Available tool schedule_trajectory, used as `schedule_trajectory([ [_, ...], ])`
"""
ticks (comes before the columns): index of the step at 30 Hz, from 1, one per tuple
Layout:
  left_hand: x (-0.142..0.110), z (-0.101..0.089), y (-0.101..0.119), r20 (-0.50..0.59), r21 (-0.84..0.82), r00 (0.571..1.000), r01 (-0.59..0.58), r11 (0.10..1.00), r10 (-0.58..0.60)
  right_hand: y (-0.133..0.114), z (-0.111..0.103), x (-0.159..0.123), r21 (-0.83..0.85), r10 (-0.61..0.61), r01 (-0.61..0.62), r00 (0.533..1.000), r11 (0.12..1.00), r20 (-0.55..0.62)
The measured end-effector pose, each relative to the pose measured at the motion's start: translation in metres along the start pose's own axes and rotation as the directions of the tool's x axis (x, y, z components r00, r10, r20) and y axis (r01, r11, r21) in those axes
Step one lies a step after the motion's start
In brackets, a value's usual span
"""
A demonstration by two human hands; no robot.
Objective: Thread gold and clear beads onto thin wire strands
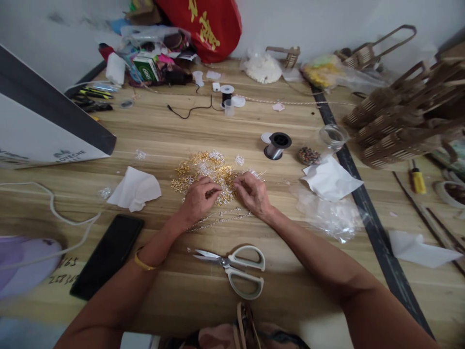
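Observation:
A pile of small gold and silver jewelry findings (pixel 209 167) lies on the wooden table, with my hands at its near edge. My left hand (pixel 199 198) is closed, thumb and forefinger pinched together; anything between them is too small to make out. Just to the right, my right hand (pixel 252 194) has its fingers drawn together over the pile's edge, and what they hold is hidden. Below the hands runs a thin silver chain (pixel 218 220), its ends passing close by both hands. Scissors with white handles (pixel 232 264) lie nearer to me, blades slightly apart.
A black phone (pixel 107 257) lies by my left forearm. White paper (pixel 134 189) is left of the pile. To the right are a wire spool (pixel 277 146), a tipped jar (pixel 332 137) of beads and a clear plastic bag (pixel 334 218). Brown woven baskets (pixel 392 126) stand far right.

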State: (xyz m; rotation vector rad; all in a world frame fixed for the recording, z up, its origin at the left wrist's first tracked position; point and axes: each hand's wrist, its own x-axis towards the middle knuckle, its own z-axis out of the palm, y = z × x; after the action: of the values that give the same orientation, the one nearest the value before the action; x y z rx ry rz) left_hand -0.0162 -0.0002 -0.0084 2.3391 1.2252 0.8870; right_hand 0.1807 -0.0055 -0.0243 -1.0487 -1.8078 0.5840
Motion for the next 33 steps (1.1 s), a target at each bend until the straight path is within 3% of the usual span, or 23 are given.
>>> schedule_trajectory([
  [10, 0.007, -0.006, 0.003, 0.153, 0.17, 0.987, 0.02, 0.985, -0.047, 0.0, 0.001, -0.001, 0.006, 0.028, -0.028, 1.0, 1.0, -0.01],
  [18, 0.015, 0.001, 0.01, 0.168, 0.286, 0.986, -0.037, 0.957, -0.012, 0.0, 0.001, -0.001, 0.007, 0.035, -0.035, 0.999, 0.999, -0.017],
  [27, 0.013, 0.01, 0.001, 0.143, 0.253, 0.99, -0.041, 0.967, 0.004, 0.0, 0.0, 0.0, 0.009, 0.025, -0.025, 1.0, 1.0, -0.01],
  [33, 0.013, 0.004, 0.002, 0.082, 0.07, 0.996, 0.028, 0.997, -0.033, -0.001, 0.0, 0.0, -0.001, 0.028, -0.028, 1.0, 1.0, -0.001],
])
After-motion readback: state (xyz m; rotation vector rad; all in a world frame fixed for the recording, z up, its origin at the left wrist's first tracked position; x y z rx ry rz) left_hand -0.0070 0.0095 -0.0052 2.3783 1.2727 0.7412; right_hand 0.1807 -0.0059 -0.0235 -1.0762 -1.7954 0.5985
